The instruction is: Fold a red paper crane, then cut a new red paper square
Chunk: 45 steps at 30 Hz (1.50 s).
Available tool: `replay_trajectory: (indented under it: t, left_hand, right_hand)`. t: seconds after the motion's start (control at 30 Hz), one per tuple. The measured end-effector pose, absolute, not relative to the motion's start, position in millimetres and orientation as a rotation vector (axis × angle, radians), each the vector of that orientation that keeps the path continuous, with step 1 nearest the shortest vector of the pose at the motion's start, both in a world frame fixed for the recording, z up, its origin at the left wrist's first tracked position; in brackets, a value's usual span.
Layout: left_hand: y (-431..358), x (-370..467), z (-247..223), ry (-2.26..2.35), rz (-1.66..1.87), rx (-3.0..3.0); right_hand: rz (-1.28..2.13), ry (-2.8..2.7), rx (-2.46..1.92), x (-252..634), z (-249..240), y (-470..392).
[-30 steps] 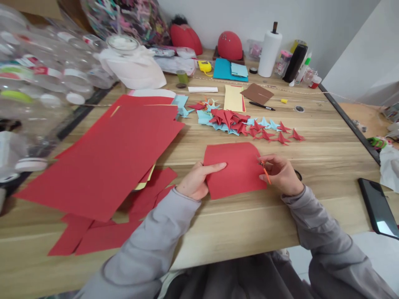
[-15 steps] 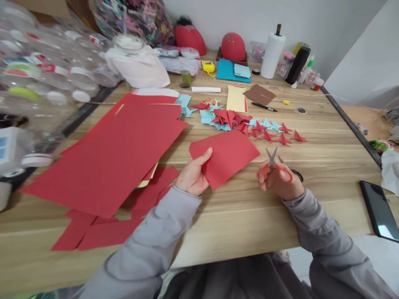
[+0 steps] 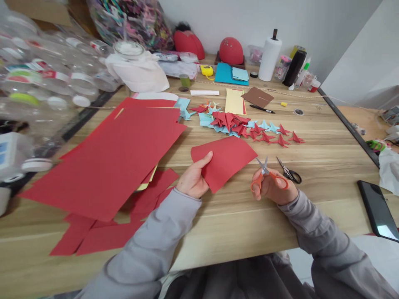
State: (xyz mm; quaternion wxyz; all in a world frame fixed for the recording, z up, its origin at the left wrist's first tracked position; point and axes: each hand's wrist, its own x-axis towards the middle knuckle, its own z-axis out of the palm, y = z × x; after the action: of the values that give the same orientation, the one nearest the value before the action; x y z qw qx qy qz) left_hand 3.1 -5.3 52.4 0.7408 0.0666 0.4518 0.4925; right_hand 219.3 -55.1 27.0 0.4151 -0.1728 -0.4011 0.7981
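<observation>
My left hand (image 3: 195,177) grips a piece of red paper (image 3: 226,160) by its lower left side, thumb on top, holding it above the table. To its right, my right hand (image 3: 273,187) is closed on orange-handled scissors (image 3: 264,168). Their blades are spread and point up and away from me, one tip close to the paper's right corner. Black-handled scissors (image 3: 291,174) lie on the table just beyond my right hand. Left of my left hand is a stack of large red sheets (image 3: 115,162), with smaller red paper pieces (image 3: 106,236) under its near edge.
Several folded red and light blue paper shapes (image 3: 230,120) lie beyond the held paper. Behind them are cream paper (image 3: 234,101), brown card (image 3: 258,96) and a black pen (image 3: 262,109). Plastic bottles (image 3: 52,79) crowd the left; a phone (image 3: 375,207) lies at the right edge.
My right hand has moved left with the orange scissors, bringing the blades nearer the red paper and uncovering more of the black scissors. The left hand's hold looks the same.
</observation>
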Motion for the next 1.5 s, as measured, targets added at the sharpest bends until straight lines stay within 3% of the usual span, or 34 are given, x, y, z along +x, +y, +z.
replay_trajectory:
  t: [1.1,1.5]
  left_hand:
    - [-5,2,51,0.933,1.041,0.198]
    - [-8,4,44,0.945,1.246,0.437]
  right_hand:
    - [2.011,-0.932,-0.432,216,30,-55]
    - [2.101,-0.788,-0.451,221,29,-51]
